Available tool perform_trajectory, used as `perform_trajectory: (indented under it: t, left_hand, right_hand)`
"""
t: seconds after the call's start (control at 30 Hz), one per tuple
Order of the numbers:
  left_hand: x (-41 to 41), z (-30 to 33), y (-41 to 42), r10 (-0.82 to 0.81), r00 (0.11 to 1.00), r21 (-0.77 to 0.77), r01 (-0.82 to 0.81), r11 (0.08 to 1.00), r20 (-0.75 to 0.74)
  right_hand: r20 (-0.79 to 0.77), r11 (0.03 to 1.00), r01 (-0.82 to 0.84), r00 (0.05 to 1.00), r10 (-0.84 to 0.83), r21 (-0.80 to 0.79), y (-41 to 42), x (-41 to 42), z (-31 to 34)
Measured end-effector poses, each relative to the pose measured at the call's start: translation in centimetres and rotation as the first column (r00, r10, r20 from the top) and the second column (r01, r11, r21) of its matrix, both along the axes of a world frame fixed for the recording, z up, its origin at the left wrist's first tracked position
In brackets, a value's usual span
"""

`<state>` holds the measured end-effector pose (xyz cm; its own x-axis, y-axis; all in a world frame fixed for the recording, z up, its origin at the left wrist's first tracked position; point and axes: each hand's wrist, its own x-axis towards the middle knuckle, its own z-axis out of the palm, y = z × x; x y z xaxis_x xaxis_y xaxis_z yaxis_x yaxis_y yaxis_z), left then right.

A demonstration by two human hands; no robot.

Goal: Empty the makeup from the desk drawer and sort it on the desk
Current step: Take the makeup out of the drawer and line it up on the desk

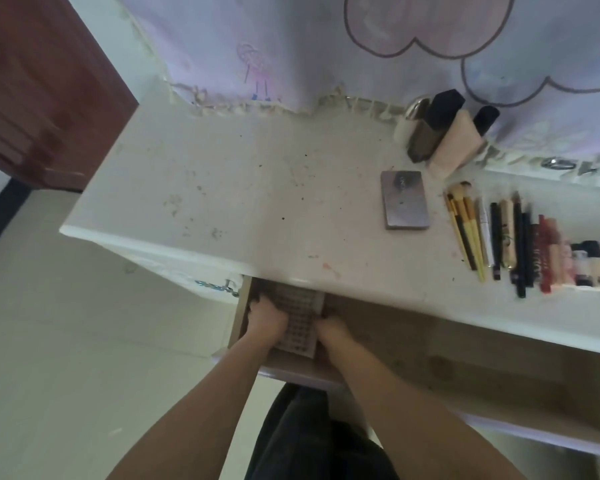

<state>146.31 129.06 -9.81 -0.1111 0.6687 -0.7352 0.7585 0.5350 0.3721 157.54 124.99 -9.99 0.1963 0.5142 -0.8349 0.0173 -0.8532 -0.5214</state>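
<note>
Both hands were down in the open drawer (378, 344), one at each long side of a flat, grid-patterned palette (297, 323) that lay at the drawer's left end, its far part tucked under the edge of the counter (222, 188). The left hand (265, 318) had its fingers curled over the palette's left edge, and the right hand (329, 329) had its fingers curled at the right edge; both seemed clamped on it, though blur and shadow hid the fingertips themselves.

The palette looked like a rigid, shallow tray of many small pans, probably light but wide, so a grip on the two opposite long edges suited it. I judged it best kept level: pressed powder pans tend to crack or shed if tipped or knocked, and the counter edge right above the palette left little room to lift straight up, so it would likely need to slide toward the person first. Its smooth sides could be slippery.

The rest of the drawer, right of the palette, showed only its brown floor. Far to the right of the palette, on the counter, lay a closed compact case (406, 204), a row of brushes, pencils and tubes (520, 244) and, behind them, standing bottles (444, 129).
</note>
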Motion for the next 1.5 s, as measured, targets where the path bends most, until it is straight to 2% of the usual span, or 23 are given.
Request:
perform_trajectory:
  t: [0.17, 0.3, 0.37, 0.43, 0.5, 0.6, 0.7, 0.83, 0.97, 1.1, 1.27, 1.3, 1.37, 1.5]
  left_hand:
    - [-0.7, 1.1, -1.0, -0.008, 0.992, -0.057, 0.015, 0.998, 0.123]
    - [-0.8, 5.5, -1.0, -0.234, 0.966, -0.105, 0.245, 0.964, 0.112]
    - [-1.1, 8.8, -1.1, -0.298, 0.942, -0.163, 0.321, 0.933, 0.152]
    - [-1.4, 12.1, -1.4, -0.344, 0.917, -0.162, 0.378, 0.911, 0.203]
    - [-1.8, 15.3, -1.4, -0.340, 0.907, -0.139, 0.381, 0.914, 0.248]
    - [-2.1, 18.9, -0.1, -0.287, 0.894, -0.102, 0.339, 0.935, 0.344]
    - [-0.3, 20.3, 3.0, -0.213, 0.883, 0.012, 0.229, 0.973, 0.419]
    - [3.8, 17.4, 8.3, -0.234, 0.915, 0.245, 0.157, 0.957, 0.329]
    - [5.6, 13.7, 11.8, -0.233, 0.948, 0.309, 0.160, 0.938, 0.218]
    - [7.0, 12.1, 12.9, -0.315, 0.948, 0.360, 0.277, 0.891, 0.051]
    - [8.2, 11.5, 13.2, -0.380, 0.914, 0.372, 0.404, 0.836, -0.140]
    - [8.3, 11.3, 13.2, -0.384, 0.909, 0.374, 0.417, 0.828, -0.163]
    - [8.4, 11.4, 13.1, -0.386, 0.905, 0.372, 0.424, 0.826, -0.177]
    - [7.7, 12.1, 11.1, -0.370, 0.916, 0.381, 0.401, 0.833, -0.154]
  right_hand:
    - [-0.049, 0.999, -0.033, 0.998, 0.034, 0.039, -0.6, 1.9, 2.8]
    - [-0.078, 0.999, -0.009, 0.997, 0.013, 0.054, -1.7, 3.9, 6.2]
    - [-0.130, 0.998, -0.057, 0.990, 0.058, 0.011, -2.6, 4.6, 8.3]
    - [-0.133, 0.978, -0.207, 0.971, 0.200, -0.039, -3.4, 5.1, 10.6]
    - [-0.127, 0.942, -0.333, 0.937, 0.326, -0.040, -3.6, 5.9, 13.2]
    - [-0.143, 0.934, -0.351, 0.923, 0.357, 0.061, -2.5, 7.6, 17.1]
    - [0.072, 0.903, -0.366, 0.931, 0.359, 0.224, 0.5, 9.2, 18.7]
    - [0.346, 0.879, -0.344, 0.910, 0.226, 0.330, 6.3, 10.2, 17.4]
    - [0.552, 0.857, -0.479, 0.774, 0.310, 0.189, 9.8, 10.1, 16.5]
    - [0.646, 0.863, -0.497, 0.687, 0.332, 0.086, 11.4, 10.3, 15.4]
    - [0.664, 0.794, -0.599, 0.553, 0.504, -0.105, 11.7, 11.0, 15.8]
    - [0.677, 0.784, -0.613, 0.535, 0.506, -0.101, 11.5, 11.1, 15.9]
    - [0.682, 0.771, -0.637, 0.552, 0.479, -0.026, 11.0, 11.3, 15.6]
    - [0.634, 0.791, -0.593, 0.672, 0.383, 0.150, 8.5, 12.5, 14.7]
